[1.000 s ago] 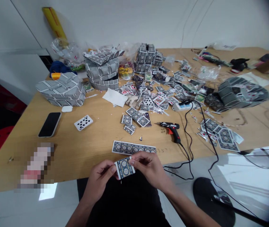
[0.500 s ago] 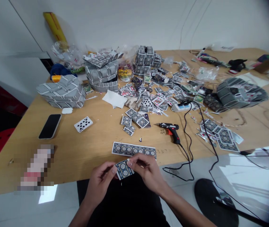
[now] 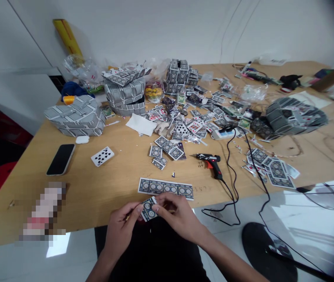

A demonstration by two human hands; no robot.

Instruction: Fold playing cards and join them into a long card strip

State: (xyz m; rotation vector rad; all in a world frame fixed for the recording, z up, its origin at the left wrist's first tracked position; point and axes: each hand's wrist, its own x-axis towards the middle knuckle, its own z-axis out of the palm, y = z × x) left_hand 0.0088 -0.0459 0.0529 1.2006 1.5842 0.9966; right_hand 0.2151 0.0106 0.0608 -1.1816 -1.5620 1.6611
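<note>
A patterned blue-and-white card (image 3: 149,210) is held between both hands just off the table's front edge. My left hand (image 3: 122,223) pinches its left side with the thumb on top. My right hand (image 3: 177,215) grips the card's right side, thumb also on top. Behind the hands lies a flat strip of joined cards (image 3: 165,188). Beyond the strip is a small group of patterned cards (image 3: 167,149). A black glue gun (image 3: 212,162) rests to the right, its nozzle pointing left.
At left are a phone (image 3: 61,159), a ten of spades card (image 3: 102,156) and a woven card basket (image 3: 77,117). Loose cards (image 3: 194,125) cover the middle back. Black cables (image 3: 234,168) hang over the front edge by a power strip (image 3: 223,134).
The held card has shifted slightly left and turned, and my right hand's fingers have moved left with it. The view has shifted a little.
</note>
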